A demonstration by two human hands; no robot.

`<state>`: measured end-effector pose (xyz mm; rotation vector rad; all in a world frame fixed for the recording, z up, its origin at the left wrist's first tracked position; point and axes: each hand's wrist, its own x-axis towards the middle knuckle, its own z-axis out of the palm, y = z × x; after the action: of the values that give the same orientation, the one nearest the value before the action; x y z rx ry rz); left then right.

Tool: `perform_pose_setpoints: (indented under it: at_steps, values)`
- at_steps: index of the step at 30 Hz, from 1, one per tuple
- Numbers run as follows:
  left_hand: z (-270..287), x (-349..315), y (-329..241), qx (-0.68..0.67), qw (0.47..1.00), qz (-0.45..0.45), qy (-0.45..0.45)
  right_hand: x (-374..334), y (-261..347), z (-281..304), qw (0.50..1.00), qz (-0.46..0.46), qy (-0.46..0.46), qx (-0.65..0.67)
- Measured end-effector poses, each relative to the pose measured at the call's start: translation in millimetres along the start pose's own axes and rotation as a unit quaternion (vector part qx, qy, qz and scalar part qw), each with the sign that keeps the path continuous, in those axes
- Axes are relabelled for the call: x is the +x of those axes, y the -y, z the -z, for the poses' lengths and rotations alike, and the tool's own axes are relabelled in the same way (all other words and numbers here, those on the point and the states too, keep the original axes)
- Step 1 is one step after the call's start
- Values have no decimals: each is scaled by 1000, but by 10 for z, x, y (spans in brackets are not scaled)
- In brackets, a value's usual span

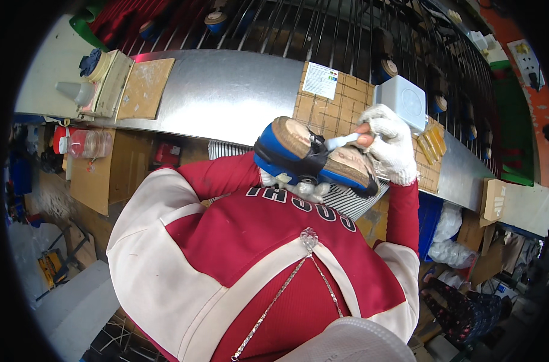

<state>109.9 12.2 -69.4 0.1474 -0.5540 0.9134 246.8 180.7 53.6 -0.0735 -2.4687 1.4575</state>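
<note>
A blue shoe last [274, 157] with a black strap upper [307, 161] wrapped around it is held close to my chest, its worn beige underside turned up. My left hand [310, 192], in a white knitted glove, grips it from beneath; most of that hand is hidden behind the last. In my gloved right hand [388, 142], bare thumb and fingertip pinch a small white brush-like tool [342, 142]. Its tip touches or hovers just over the black strap at the middle of the underside; I cannot tell which.
Ahead runs a metal bench [226, 78] with a cardboard sheet [323, 111] and a white box-shaped container [401, 99]. A yellowish block [431, 143] lies beside it. Beyond, a rack of metal rods [323, 36] carries more blue lasts [216, 21]. Another person [467, 311] is at lower right.
</note>
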Motion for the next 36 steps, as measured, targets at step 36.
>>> perform_pose_setpoints:
  at_steps: [36]
  values:
    - [-401, -66, -1253, 39, 808, -476, -346, -260, -150, -265, 934, -83, -344, 57]
